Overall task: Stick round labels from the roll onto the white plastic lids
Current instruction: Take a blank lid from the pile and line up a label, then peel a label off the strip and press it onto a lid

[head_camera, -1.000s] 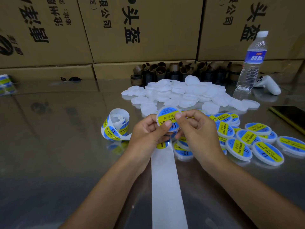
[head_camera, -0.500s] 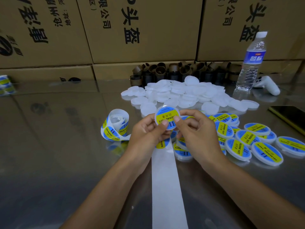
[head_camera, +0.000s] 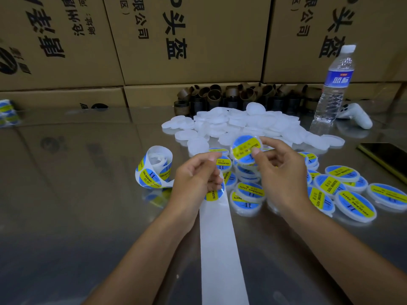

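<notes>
One labelled lid (head_camera: 246,149) in right hand (head_camera: 280,175), backing strip (head_camera: 220,249) in left hand (head_camera: 195,180)

One label roll (head_camera: 155,168), one water bottle (head_camera: 334,84), one phone (head_camera: 387,157), one white controller (head_camera: 356,116); lids (head_camera: 242,126) too heaped to count.

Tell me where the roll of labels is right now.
In the head view the roll of labels sits on the table, just left of the left hand, with the pile of plain white lids behind it to the right.
</notes>
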The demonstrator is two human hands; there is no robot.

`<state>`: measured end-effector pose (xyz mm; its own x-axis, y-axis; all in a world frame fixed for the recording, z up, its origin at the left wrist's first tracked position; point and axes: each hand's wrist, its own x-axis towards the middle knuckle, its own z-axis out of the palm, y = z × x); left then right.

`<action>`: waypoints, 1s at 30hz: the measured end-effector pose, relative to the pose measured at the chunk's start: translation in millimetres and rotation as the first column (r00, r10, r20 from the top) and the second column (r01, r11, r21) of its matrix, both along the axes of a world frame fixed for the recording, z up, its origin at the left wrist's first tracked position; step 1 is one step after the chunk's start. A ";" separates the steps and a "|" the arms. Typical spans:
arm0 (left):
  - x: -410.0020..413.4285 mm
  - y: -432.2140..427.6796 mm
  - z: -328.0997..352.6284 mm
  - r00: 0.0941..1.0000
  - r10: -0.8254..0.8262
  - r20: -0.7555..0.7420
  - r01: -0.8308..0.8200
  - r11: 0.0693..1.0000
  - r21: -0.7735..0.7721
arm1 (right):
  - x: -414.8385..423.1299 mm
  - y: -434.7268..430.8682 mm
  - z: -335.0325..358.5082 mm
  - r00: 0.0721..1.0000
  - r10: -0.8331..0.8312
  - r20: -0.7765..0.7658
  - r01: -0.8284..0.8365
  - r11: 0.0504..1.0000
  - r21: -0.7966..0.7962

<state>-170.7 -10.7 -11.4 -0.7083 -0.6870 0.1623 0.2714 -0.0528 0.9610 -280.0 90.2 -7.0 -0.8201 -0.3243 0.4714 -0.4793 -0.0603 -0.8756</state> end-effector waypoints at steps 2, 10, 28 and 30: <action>0.3 -0.7 0.7 0.999 0.043 0.005 -0.043 0.999 0.017 | -10.6 4.2 -2.9 0.992 -0.107 -0.068 0.114 0.988 0.101; -1.1 -5.1 1.6 0.991 0.126 -0.041 -0.119 0.984 0.135 | -23.8 13.9 -6.9 0.954 -0.249 -0.167 0.298 0.845 0.445; -6.0 -10.7 -2.5 0.981 0.184 -0.065 -0.168 0.967 0.194 | -21.2 -125.8 26.6 0.950 0.239 -0.202 -0.036 0.725 0.688; -7.2 -11.8 -2.8 0.981 0.181 -0.066 -0.164 0.964 0.208 | -26.8 -135.5 22.2 0.951 0.176 -0.254 0.069 0.681 0.729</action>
